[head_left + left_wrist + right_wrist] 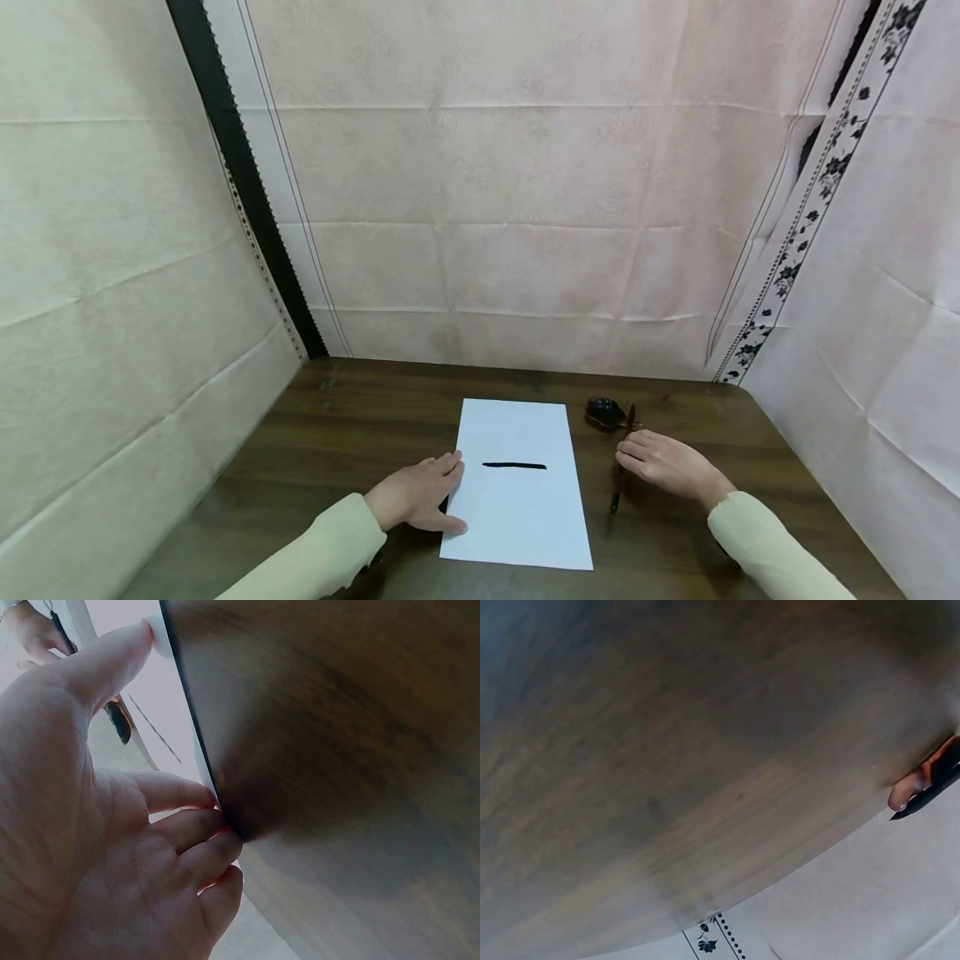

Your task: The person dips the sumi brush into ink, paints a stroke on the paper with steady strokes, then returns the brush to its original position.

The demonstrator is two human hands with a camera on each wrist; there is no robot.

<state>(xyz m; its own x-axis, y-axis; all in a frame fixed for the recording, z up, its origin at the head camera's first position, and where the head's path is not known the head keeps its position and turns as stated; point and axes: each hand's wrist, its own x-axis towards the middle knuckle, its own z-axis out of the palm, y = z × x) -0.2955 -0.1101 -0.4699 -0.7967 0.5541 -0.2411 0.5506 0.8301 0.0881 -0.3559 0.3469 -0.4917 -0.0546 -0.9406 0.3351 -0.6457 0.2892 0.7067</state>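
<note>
A white sheet of paper (517, 521) lies on the table with one black horizontal stroke (514, 465) across its middle. My left hand (423, 496) rests on the sheet's left edge; thumb and fingers are spread apart, as the left wrist view (135, 825) also shows. To the right of the paper, my right hand (671, 467) pinches a dark writing brush (617, 492). The brush's far end lies beside a small black ink dish (603, 412) with a brownish edge. In the right wrist view, a black pointed tip (928, 796) shows at the right edge; the hand is out of sight there.
The dark wooden table (360, 417) carries everything. Pale cloth (525, 208) hangs behind it and on both sides, with a black strip (255, 183) at the left and a flower-patterned border (817, 200) at the right.
</note>
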